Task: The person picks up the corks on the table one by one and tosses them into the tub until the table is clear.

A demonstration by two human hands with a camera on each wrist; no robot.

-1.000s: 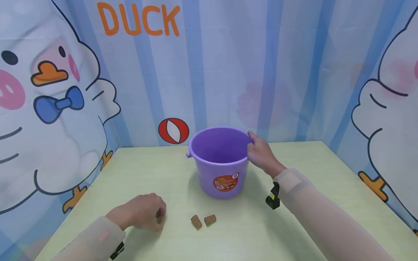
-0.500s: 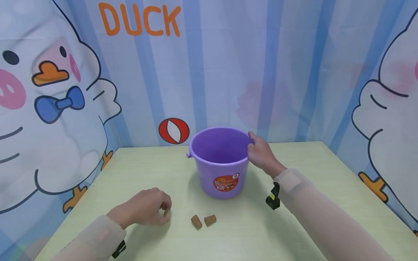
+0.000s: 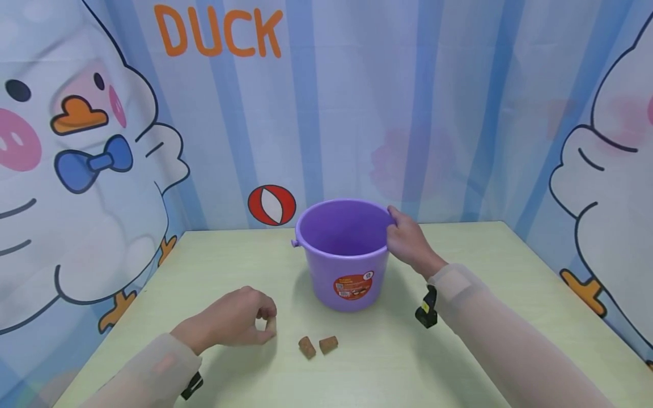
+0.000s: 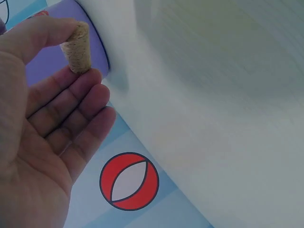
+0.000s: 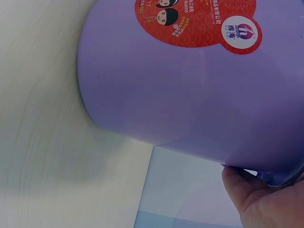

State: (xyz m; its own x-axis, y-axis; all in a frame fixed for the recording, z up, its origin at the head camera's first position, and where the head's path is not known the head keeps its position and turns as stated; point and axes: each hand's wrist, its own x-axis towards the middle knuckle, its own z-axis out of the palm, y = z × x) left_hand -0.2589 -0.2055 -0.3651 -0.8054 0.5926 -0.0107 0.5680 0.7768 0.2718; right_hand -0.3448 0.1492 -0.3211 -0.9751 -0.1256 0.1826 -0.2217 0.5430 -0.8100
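Observation:
My left hand [image 3: 232, 320] pinches a tapered cork stopper [image 4: 80, 50] between thumb and fingertips, as the left wrist view shows. It hovers above the table, left of the bucket, and hides the cork in the head view. A purple plastic bucket [image 3: 347, 277] stands upright with a red label on its front. My right hand [image 3: 410, 241] grips the bucket's right rim, thumb on top; in the right wrist view its fingers are partly out of sight. Two more corks, a left one [image 3: 307, 347] and a right one [image 3: 329, 344], lie on the table in front of the bucket.
The pale wooden table [image 3: 484, 340] has its far edge against a blue striped curtain [image 3: 347, 102] printed with cartoon ducks. A small lug [image 3: 295, 243] juts from the bucket's left rim. The bucket's bottom is hidden in the head view.
My left hand has risen from the table and moved right and away from me, towards the bucket. The right hand, the bucket and the two corks on the table have stayed put.

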